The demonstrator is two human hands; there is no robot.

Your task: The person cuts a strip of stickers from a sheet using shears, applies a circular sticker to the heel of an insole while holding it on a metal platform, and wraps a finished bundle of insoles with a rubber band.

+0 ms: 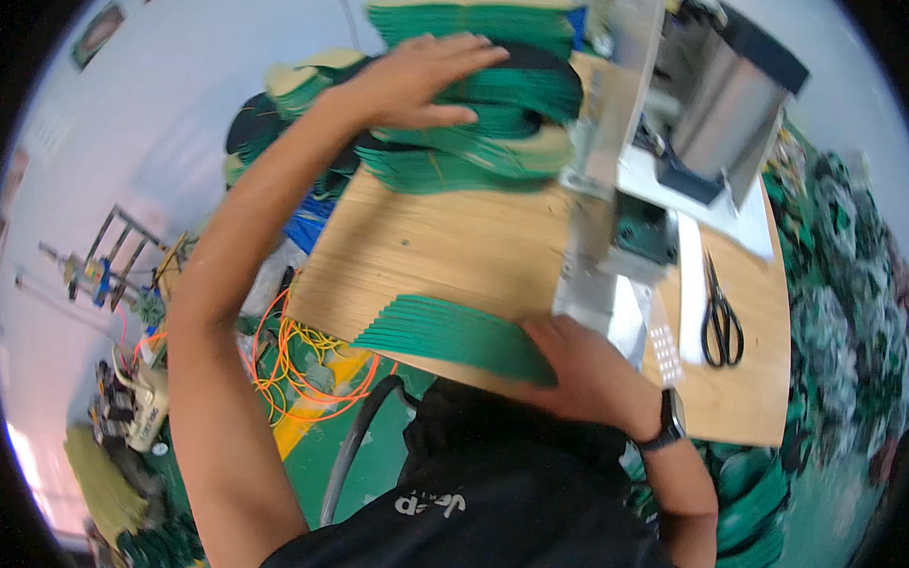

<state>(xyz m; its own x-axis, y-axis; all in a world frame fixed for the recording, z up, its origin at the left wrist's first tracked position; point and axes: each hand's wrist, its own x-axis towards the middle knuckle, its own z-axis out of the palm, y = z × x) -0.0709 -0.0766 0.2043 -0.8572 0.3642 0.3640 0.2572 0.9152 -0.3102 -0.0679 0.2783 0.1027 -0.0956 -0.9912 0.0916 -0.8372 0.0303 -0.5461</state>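
Your left hand (422,78) was spread flat and open on the tall stack of green pieces (481,95) at the far side of the counter (446,244), not gripping anything. Your right hand (587,374) was pressed down on the smaller green stack (453,334) at the near edge, right under the metal machine (628,190). Scissors (722,313) sat just right of it. I'd keep both palms flat so the piles don't slide.

We are resting our left hand (422,78) on the far green stack (481,95), our right hand (582,374) pressing green pieces (453,334) at the bench's (456,244) near edge.
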